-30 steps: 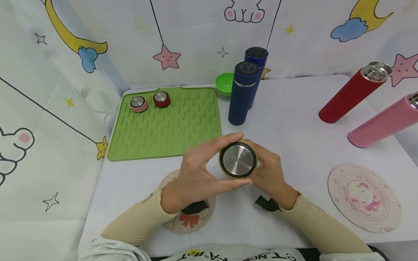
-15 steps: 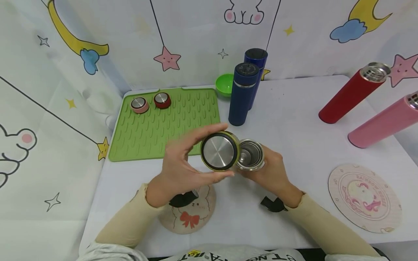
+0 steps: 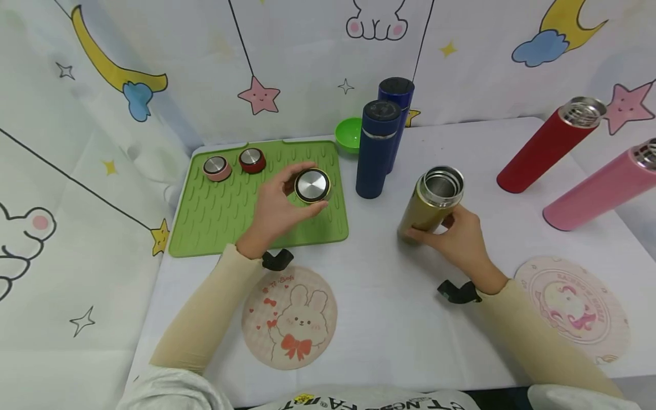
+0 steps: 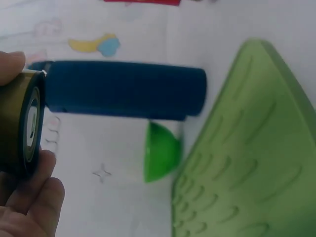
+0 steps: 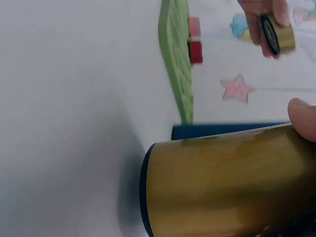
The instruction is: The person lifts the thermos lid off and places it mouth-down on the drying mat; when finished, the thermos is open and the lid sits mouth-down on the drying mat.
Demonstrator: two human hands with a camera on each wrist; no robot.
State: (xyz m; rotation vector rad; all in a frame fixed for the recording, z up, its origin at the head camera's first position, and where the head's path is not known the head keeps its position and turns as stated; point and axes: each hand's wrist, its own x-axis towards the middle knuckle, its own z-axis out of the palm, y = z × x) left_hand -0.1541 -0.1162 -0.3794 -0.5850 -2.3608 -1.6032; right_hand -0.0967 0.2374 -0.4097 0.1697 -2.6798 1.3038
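Observation:
My left hand (image 3: 279, 208) grips a gold bottle lid (image 3: 312, 185) with a brushed steel top, held above the green drying mat (image 3: 256, 219). In the left wrist view the lid (image 4: 19, 123) shows at the left edge between thumb and fingers. My right hand (image 3: 458, 242) holds the lidless gold thermos bottle (image 3: 427, 205) low over the white table, its steel mouth facing up. The right wrist view shows the bottle's body (image 5: 222, 182) and dark base; whether the base touches the table, I cannot tell. On the mat sit a pink lid (image 3: 217, 168) and a red lid (image 3: 252, 160).
Two blue bottles (image 3: 378, 154) stand behind the middle, near a green bowl (image 3: 348, 135). At the right are an open red bottle (image 3: 545, 149) and an open pink bottle (image 3: 594, 191). Round coasters lie in front: a bunny one (image 3: 289, 319) and a pink one (image 3: 579, 307).
The lid and the gold bottle have come apart. My left hand carried the lid left and away from me over the mat; my right hand moved the bottle right and lower towards the table.

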